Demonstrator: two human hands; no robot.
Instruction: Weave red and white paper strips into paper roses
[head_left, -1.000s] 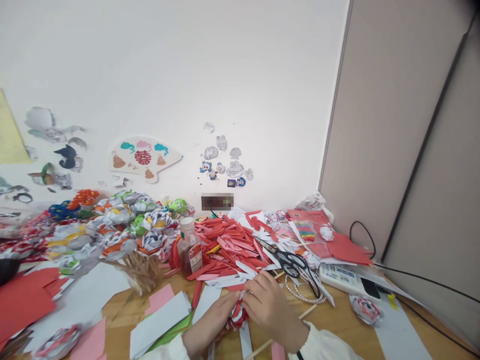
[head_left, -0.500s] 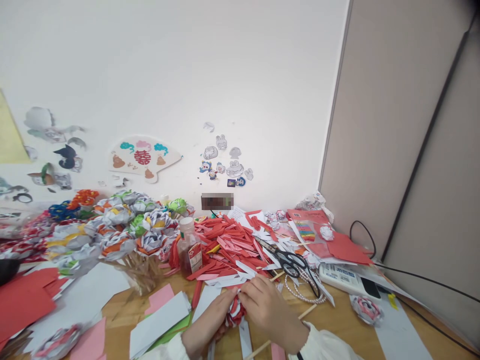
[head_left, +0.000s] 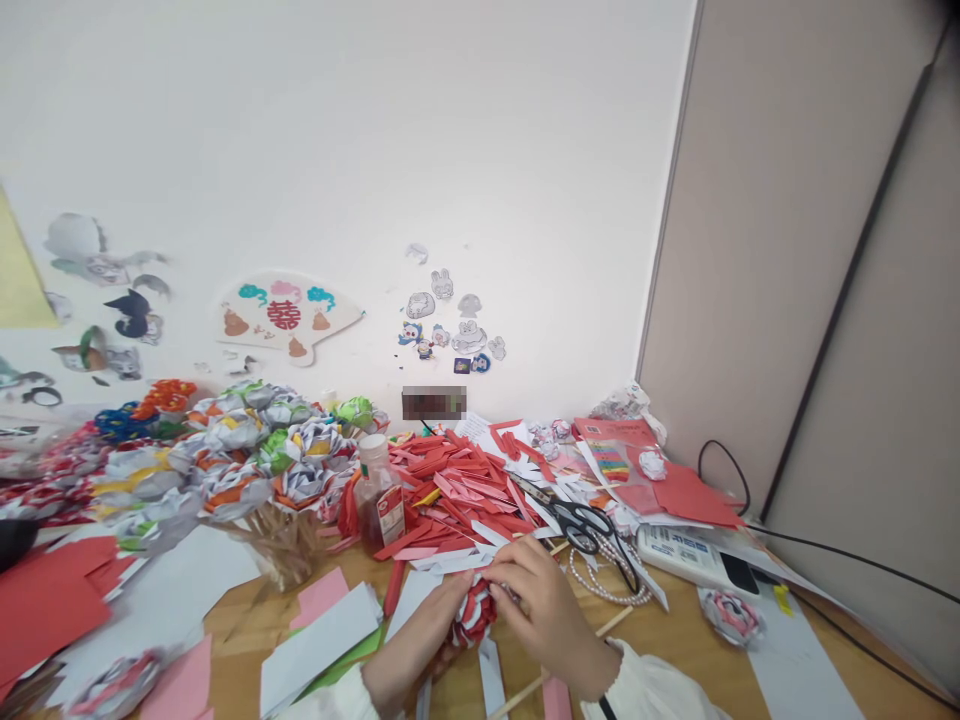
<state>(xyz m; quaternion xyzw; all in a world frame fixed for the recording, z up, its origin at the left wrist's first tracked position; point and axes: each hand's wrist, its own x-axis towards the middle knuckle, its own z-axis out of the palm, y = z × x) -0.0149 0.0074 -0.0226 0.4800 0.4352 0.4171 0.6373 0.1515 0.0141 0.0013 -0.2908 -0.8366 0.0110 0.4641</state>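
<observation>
Left of the black-handled metal scissors point(head_left: 581, 526), a round red-and-white paper flower point(head_left: 475, 612) is held between the bent fingers of left hand point(head_left: 435, 615) and right hand point(head_left: 534, 597).

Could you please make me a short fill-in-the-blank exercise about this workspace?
1. Between the left hand and the right hand is a paper flower coloured red and ____.
2. The scissors have ____ handles.
3. As the camera sees it, the bottle stands to the ____ of the scissors.
4. The heap of paper strips beside the bottle is mostly ____.

Missing words: white; black; left; red.
</observation>
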